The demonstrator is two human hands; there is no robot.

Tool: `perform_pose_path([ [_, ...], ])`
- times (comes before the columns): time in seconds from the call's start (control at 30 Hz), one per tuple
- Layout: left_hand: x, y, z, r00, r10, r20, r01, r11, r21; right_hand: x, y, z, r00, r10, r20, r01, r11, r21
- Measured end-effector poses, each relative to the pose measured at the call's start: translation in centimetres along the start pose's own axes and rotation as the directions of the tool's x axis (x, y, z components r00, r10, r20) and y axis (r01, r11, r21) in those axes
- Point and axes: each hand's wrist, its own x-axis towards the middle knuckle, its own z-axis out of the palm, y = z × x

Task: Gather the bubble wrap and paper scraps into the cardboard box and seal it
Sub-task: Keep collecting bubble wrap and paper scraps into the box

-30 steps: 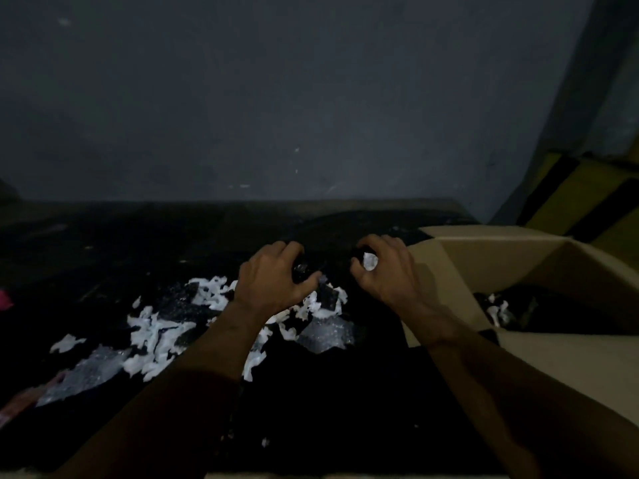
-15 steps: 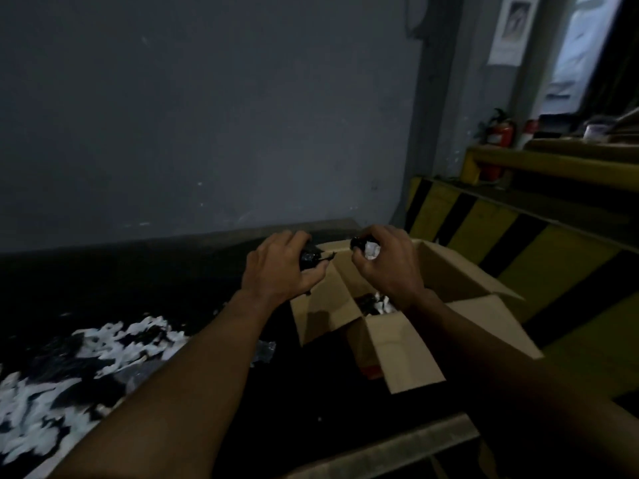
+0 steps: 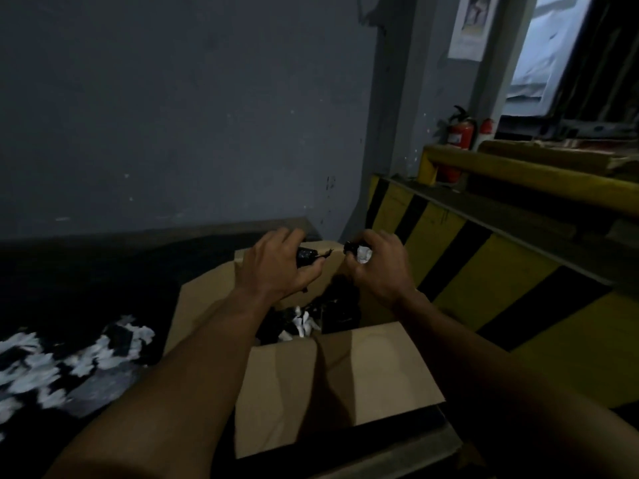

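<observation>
Hands hovered above the open cardboard box (image 3: pixel 345 375): left hand (image 3: pixel 276 271) gripped a dark scrap (image 3: pixel 306 258), right hand (image 3: pixel 380 271) gripped white paper (image 3: pixel 363 254). Release probably worked best low and centred, clear of the flaps. Loose scraps (image 3: pixel 69 357) lay to the left.

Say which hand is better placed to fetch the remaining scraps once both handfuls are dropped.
Left, probably. The left hand hovers on the side nearest the paper scraps; the right hand would have to cross the cardboard box.

Paper scraps (image 3: pixel 27 371) are blurred and cut off at the left edge.
</observation>
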Motion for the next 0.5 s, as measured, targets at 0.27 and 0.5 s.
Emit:
perform_pose_path([
  [0.27, -0.4, 0.6, 5.1, 0.980, -0.092, 0.176, 0.084, 0.995, 0.051, -0.3, 5.8, 5.0, 0.992, 0.014, 0.123, -0.026, 0.995, 0.093],
  [0.5, -1.9, -2.5, 9.3, 0.939, -0.197, 0.281, 0.180, 0.980, 0.087, 0.0, 7.2, 10.8, 0.965, -0.030, 0.260, 0.002, 0.994, 0.105],
])
